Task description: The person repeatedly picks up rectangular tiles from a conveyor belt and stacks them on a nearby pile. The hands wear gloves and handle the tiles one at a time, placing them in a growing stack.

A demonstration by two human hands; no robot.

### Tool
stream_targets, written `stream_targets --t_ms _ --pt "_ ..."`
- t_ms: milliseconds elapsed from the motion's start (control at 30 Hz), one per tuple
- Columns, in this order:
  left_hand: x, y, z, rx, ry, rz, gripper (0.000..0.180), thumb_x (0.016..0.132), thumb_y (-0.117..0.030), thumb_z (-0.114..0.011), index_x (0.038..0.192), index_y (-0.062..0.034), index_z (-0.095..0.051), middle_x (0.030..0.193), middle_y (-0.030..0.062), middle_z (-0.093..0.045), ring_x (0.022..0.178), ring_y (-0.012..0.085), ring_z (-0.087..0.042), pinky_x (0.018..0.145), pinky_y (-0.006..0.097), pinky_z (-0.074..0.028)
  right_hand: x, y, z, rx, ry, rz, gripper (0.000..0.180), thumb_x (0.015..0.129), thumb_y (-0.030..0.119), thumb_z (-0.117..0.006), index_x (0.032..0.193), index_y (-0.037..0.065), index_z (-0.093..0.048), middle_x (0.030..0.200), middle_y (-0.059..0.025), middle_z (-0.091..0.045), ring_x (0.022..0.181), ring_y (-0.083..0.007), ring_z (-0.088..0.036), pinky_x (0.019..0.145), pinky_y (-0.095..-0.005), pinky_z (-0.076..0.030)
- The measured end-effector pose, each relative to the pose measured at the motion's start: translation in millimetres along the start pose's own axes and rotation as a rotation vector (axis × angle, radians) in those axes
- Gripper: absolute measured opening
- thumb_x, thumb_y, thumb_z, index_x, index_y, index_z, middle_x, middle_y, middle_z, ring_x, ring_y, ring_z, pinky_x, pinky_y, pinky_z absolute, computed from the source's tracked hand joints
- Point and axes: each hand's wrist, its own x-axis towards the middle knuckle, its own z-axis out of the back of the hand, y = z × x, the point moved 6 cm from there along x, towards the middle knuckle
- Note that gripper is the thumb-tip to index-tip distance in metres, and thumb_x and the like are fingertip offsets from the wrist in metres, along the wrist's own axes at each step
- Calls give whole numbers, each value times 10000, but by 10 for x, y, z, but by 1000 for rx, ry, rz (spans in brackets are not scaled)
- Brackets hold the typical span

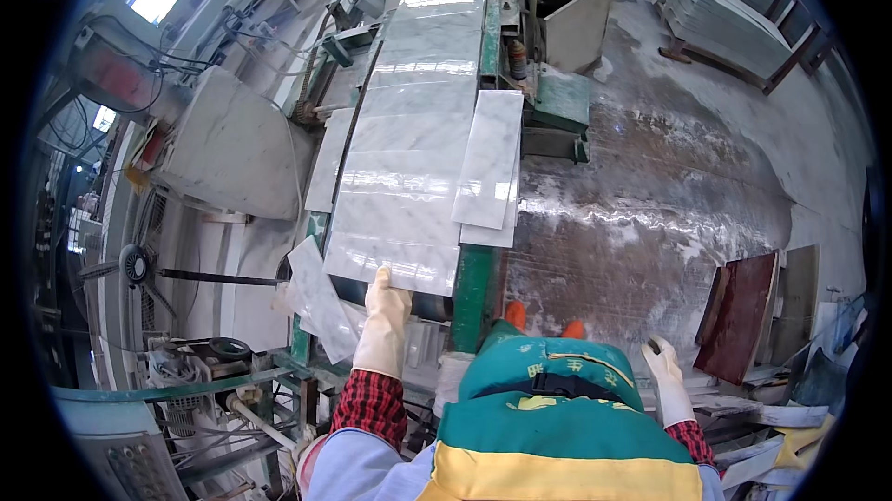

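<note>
My left hand, in a cream rubber glove [386, 310], reaches forward to the near edge of a glossy, grey-veined white marble slab [395, 239]. One digit lies on top of that edge; the other fingers are hidden, so I cannot tell whether they are closed around it. The slab lies straight ahead of this hand, at the near end of a row of similar slabs on a green metal conveyor frame [475, 292], the row's long axis running away from me and slightly rightward. My right hand, gloved alike [663, 369], is well apart, low at my right side, loosely curled with nothing visible in it; the left is clearly nearer. Right of the row, a narrow white rectangular stone panel [490, 162] lies lengthwise; left, near my left hand, is an angular piece of pale marble [319, 296]
</note>
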Motion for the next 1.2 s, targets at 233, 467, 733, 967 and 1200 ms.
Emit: stream_targets --t_ms 233,467,733,967,1200 --pt "-123 -3 -119 44 27 -53 253 1009 -302 -566 1165 -110 -618 1036 58 -684 908 237 -657 767 320 -558 -121 199 -14 44 -14 37 558 852 306 -698 1313 4 -613 1268 -207 -661 1190 -299 -636 1030 -372 -475" --pt "-120 -39 -109 55 -47 52 252 999 -315 -588 1162 -125 -612 1059 52 -679 927 230 -657 774 331 -562 -162 -9 -128 113 -16 14 549 857 299 -684 1315 5 -613 1269 -209 -660 1206 -297 -631 1036 -367 -474" --pt "-134 -101 -173 -11 -2 54 254 993 -315 -597 1151 -116 -604 1106 66 -672 989 242 -656 822 338 -566 -221 -7 -173 57 -30 -14 548 858 282 -695 1323 6 -609 1280 -199 -656 1213 -290 -623 1037 -363 -471" --pt "-242 -93 -253 9 -37 68 236 995 -336 -594 1116 -135 -611 1065 52 -680 940 243 -667 758 324 -570 -249 182 -226 46 41 -16 573 856 322 -678 1337 19 -602 1302 -201 -644 1245 -302 -605 1057 -373 -459" --pt "-261 -121 -338 0 -34 59 236 991 -301 -608 1102 -93 -599 1060 55 -683 924 229 -677 719 310 -586 -155 344 -284 -19 28 -2 533 867 285 -667 1329 25 -610 1292 -170 -659 1207 -281 -628 1043 -352 -468"
